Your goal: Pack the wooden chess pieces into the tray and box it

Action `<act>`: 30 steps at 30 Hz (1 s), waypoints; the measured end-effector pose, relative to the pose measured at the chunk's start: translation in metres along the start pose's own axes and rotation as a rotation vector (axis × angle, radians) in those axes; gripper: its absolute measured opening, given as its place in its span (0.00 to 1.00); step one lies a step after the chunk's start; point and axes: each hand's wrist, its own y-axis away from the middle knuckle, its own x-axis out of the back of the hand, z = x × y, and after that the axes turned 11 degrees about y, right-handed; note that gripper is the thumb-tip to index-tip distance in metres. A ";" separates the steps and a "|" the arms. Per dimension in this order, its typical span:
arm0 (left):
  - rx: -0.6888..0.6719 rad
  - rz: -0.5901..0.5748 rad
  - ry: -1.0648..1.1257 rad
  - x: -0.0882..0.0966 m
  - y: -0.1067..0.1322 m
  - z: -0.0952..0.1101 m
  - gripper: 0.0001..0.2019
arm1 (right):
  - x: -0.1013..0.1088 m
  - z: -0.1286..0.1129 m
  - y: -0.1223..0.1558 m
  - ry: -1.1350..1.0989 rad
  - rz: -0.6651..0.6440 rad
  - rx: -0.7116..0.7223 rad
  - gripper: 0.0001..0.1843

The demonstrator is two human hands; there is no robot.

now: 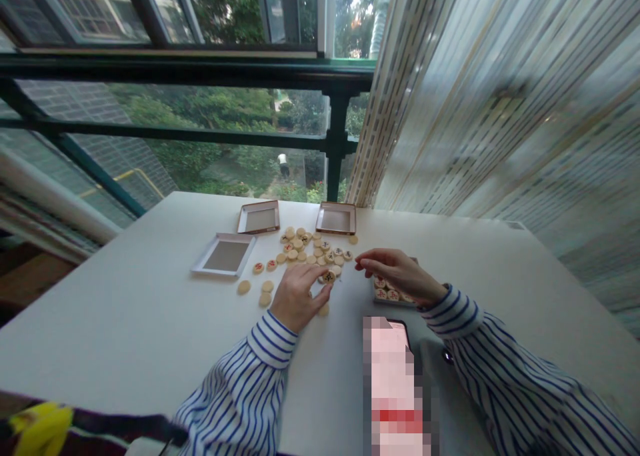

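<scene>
Between the thumb and fingertips of my left hand (300,297) is a round Chinese chess piece (329,277) with a black character facing up. My right hand (397,273) hovers at the near left side of an open box (395,303), partly covering it. Its thumb and fingers are drawn together; whether they hold anything cannot be made out. Inside that box lie rows of pieces with red characters (381,294). A loose pile of wooden pieces (299,245) spreads beyond my left hand, some face down, some showing red or black characters.
Box lids or trays stand at the back: one left (259,217), one right (336,218), and a white one (223,255) nearer left. A phone (395,376), blurred out, lies in front of me. The white table (125,309) meets a window and a curtain (475,109).
</scene>
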 end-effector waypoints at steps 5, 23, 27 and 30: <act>0.058 -0.030 0.027 0.002 -0.006 0.008 0.11 | 0.007 -0.003 0.006 0.007 0.035 -0.012 0.19; 0.078 -0.066 0.081 -0.007 -0.040 0.035 0.09 | 0.026 0.010 0.021 -0.089 0.052 0.006 0.20; 0.099 -0.079 0.091 -0.013 -0.045 0.037 0.10 | 0.036 0.013 0.025 -0.132 0.086 0.023 0.20; 0.085 -0.087 0.105 -0.017 -0.048 0.038 0.10 | 0.042 0.014 0.027 -0.141 0.129 0.004 0.20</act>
